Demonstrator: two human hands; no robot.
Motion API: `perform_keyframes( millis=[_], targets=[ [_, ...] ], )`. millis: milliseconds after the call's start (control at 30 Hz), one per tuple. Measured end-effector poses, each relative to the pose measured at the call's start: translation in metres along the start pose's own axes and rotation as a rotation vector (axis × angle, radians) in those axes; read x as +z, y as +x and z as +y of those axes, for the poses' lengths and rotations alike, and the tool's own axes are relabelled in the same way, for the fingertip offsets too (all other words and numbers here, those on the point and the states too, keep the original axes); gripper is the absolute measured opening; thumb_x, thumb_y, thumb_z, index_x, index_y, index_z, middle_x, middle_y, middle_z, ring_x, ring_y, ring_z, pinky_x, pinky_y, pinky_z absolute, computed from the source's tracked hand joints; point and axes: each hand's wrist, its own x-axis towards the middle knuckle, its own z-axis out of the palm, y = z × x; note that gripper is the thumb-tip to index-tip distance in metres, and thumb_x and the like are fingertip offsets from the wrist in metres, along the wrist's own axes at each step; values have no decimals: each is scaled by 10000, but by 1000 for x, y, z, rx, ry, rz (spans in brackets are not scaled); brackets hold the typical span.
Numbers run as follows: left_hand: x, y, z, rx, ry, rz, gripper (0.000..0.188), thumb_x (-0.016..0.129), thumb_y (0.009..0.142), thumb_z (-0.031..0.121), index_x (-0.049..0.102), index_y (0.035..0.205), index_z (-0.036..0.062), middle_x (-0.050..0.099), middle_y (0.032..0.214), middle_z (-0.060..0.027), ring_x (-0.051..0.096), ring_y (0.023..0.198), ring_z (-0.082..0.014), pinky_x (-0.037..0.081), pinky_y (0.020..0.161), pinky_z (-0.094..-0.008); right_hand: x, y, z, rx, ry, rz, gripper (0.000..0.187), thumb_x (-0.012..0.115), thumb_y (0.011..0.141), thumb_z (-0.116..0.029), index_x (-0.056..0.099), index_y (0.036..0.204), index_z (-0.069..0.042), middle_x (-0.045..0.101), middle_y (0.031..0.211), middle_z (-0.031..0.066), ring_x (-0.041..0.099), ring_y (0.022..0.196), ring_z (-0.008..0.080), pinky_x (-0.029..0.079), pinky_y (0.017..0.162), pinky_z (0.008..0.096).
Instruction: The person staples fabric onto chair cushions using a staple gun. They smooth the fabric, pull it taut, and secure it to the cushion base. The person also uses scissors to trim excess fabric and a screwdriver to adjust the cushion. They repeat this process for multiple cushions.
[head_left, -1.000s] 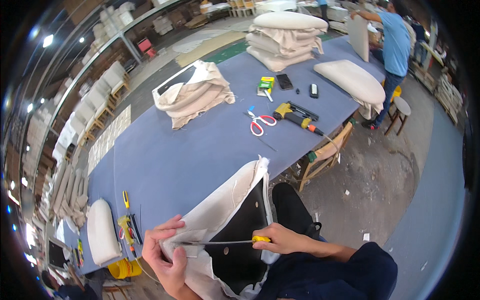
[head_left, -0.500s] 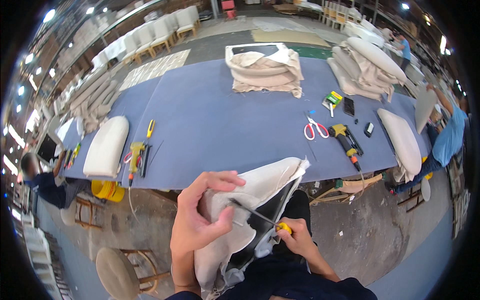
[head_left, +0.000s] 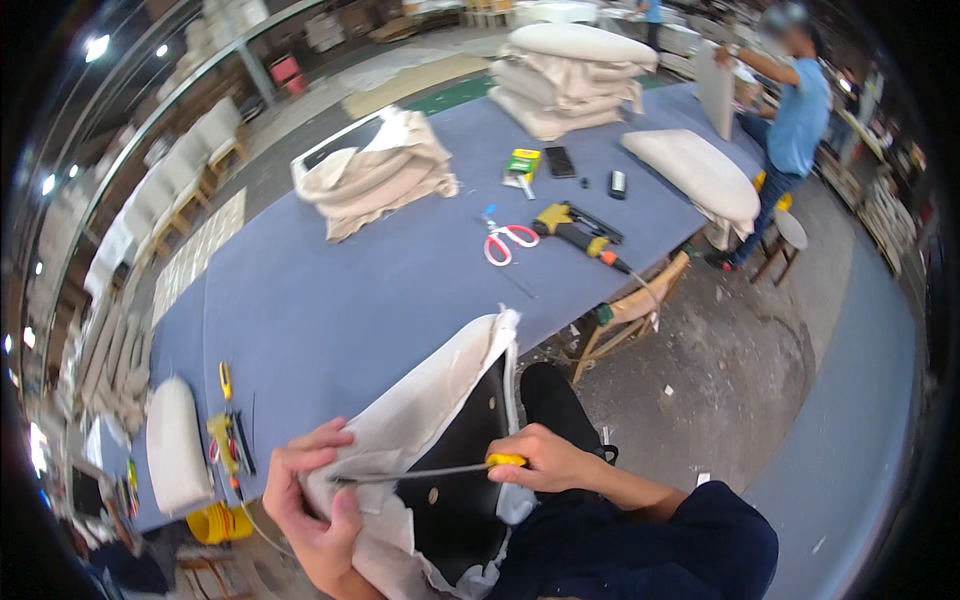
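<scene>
My right hand [head_left: 545, 458] grips the yellow handle of a screwdriver-like tool [head_left: 440, 471] with a long thin metal shaft. The shaft points left, and its tip rests at the beige fabric between the thumb and fingers of my left hand [head_left: 318, 490]. That hand is closed around the edge of an upholstered chair panel [head_left: 370, 425], held tilted against my body at the table's near edge. Beige fabric covers its outer side, folded and loose at the rim. A black backing [head_left: 450, 510] with small round holes shows on the inner side.
On the blue table [head_left: 350, 310] lie red-handled scissors [head_left: 510, 243], a staple gun [head_left: 580, 232], a phone [head_left: 560, 162] and stacked beige covers [head_left: 380, 180]. A second staple gun [head_left: 222, 440] and a padded panel [head_left: 178, 445] lie left. A co-worker [head_left: 795, 110] stands at the far right holding a panel.
My view has turned to the right. The panel has tilted, showing more of its black backing. The tool's shaft lies flatter, and my left fingers have closed in on the fabric by its tip.
</scene>
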Motion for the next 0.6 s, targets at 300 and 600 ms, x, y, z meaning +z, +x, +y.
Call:
perform_keyframes(
  millis=[300,600],
  targets=[
    [1,3,-6,12,43,-11,417,752,817,319,554,1024,16,681,1041,-222,657,1089,-341,451,1082,-546,30,-2,7,-10,28,293,335,638,1004,-342,655,898,-25,607,757,108,615,664,303,473,616,387],
    [0,-1,-3,12,45,-22,387,737,793,270,565,1024,11,681,1061,-222,649,1118,-362,443,1084,-537,39,0,12,-37,437,-3,282,750,941,-289,647,955,-27,606,798,44,595,744,102,464,647,251]
  ],
)
